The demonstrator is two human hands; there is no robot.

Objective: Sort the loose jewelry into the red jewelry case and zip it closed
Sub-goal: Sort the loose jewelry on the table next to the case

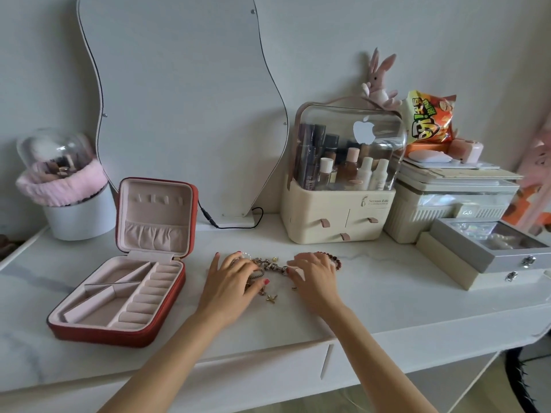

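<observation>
Both hands (pixel 232 275) (pixel 313 272) apparently flat on loose jewelry (pixel 269 263), beside open red case (pixel 119 296).

On the table: one open red jewelry case (pixel 119 293), one pile of loose jewelry (pixel 269 268), two hands, one mirror (pixel 185 99), one cosmetics organizer (pixel 340 216), one plush rabbit (pixel 378 81).

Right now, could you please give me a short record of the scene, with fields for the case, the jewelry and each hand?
case: red jewelry case, unzipped, lid upright, compartments look empty
jewelry: loose jewelry heaped on the white table, right of the case
left hand: fingers spread, resting on the heap
right hand: fingers spread, resting on the heap's right end
beaded bracelet: partly under the right hand
progress: nothing sorted yet
</observation>
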